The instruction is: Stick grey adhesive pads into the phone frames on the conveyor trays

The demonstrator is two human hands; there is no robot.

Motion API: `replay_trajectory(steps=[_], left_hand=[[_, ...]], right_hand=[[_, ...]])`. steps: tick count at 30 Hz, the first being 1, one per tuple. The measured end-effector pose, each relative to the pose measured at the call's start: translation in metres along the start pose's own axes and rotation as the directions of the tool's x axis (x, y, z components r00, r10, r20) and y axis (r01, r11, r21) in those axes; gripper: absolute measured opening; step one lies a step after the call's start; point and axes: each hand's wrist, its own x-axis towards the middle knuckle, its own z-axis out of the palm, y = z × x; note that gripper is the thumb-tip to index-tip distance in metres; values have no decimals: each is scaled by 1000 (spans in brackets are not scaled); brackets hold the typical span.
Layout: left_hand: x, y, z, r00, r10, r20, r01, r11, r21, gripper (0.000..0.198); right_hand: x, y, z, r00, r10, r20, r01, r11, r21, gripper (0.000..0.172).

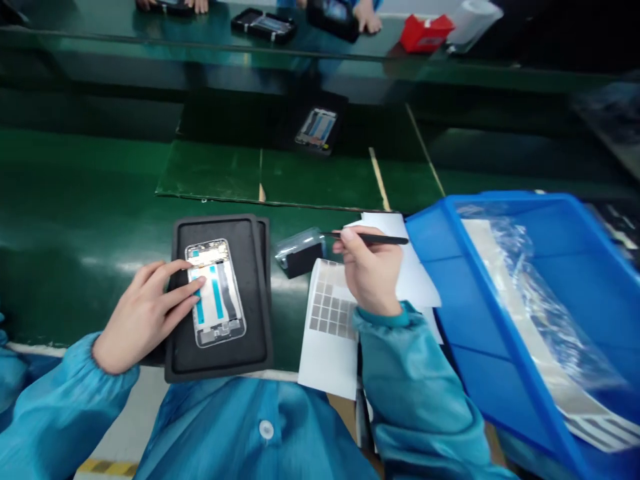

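Observation:
An opened phone housing (pixel 220 293) with blue strips and a metal top section lies on a black foam tray (pixel 187 357). The fingers of my left hand (pixel 145 310) are spread, their tips resting on the left side of the housing. Between the fingers of my right hand (pixel 373 270) is a pair of black tweezers (pixel 387 239). Their tips point left, at the edge of a clear plastic piece (pixel 307 238) with a black flat pad (pixel 305 260). Below my right hand lies a white sheet (pixel 327 363) with rows of small grey stickers (pixel 333 310).
A large blue bin (pixel 430 233) at the right holds clear plastic and pale strips. Beyond a raised green ledge (pixel 215 170), another opened phone (pixel 317 127) lies on a dark tray. Across the bench are other people's hands (pixel 367 17), a red box (pixel 427 35) and a white roll (pixel 473 23).

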Motion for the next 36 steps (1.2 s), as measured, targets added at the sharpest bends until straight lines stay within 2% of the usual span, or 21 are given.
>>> replay_trajectory(steps=[4, 6, 8, 11, 13, 15, 18, 22, 28, 36], left_hand=[[19, 6, -24, 1000, 1, 18, -1, 1000, 0, 27], [42, 19, -34, 1000, 2, -16, -3, 999, -53, 25], [73, 38, -34, 999, 19, -27, -22, 993, -117, 23], [121, 68, -11, 993, 78, 88, -67, 991, -117, 24], [146, 84, 10, 980, 56, 192, -52, 998, -25, 32], [162, 94, 28, 973, 23, 230, -41, 997, 71, 37], [169, 98, 42, 968, 29, 247, -49, 996, 74, 27], [166, 93, 45, 976, 1, 219, 20, 995, -93, 12], [161, 92, 49, 986, -79, 145, 101, 984, -150, 18], [163, 91, 51, 979, -98, 181, 124, 982, -139, 26]], right_hand=[[1, 14, -5, 1000, 2, 25, -3, 999, 41, 28], [-1, 16, -7, 999, -23, 44, 22, 1000, 12, 28], [-4, 16, -7, 997, -50, 62, 51, 999, -3, 28], [-9, 14, -7, 994, -62, 89, 64, 998, -10, 26], [-12, 13, -6, 993, -63, 98, 66, 998, -25, 25], [-16, 13, -5, 993, -61, 102, 64, 997, -31, 24], [-20, 12, -4, 991, -59, 123, 60, 998, -10, 22], [-24, 9, -2, 982, -86, 168, 88, 996, -8, 17], [-28, 11, -2, 970, -156, 187, 154, 988, 27, 10], [-26, 17, -2, 960, -210, 185, 215, 977, -8, 10]])
